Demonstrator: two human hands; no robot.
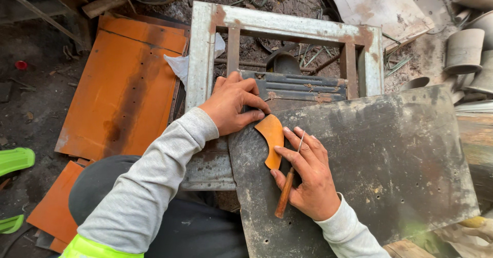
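Observation:
A small curved orange template lies flat on a dark grey metal sheet. My left hand presses on the sheet's upper left corner, thumb touching the template's top edge. My right hand holds a thin metal scriber with a wooden handle, its fingertips resting against the template's right edge. The scriber's tip points up beside the template.
A rusty grey metal frame lies under the sheet. Orange metal panels lie on the ground at the left. Grey metal cylinders stand at the upper right. A white cloth sits by the frame. Scrap and dirt cover the ground.

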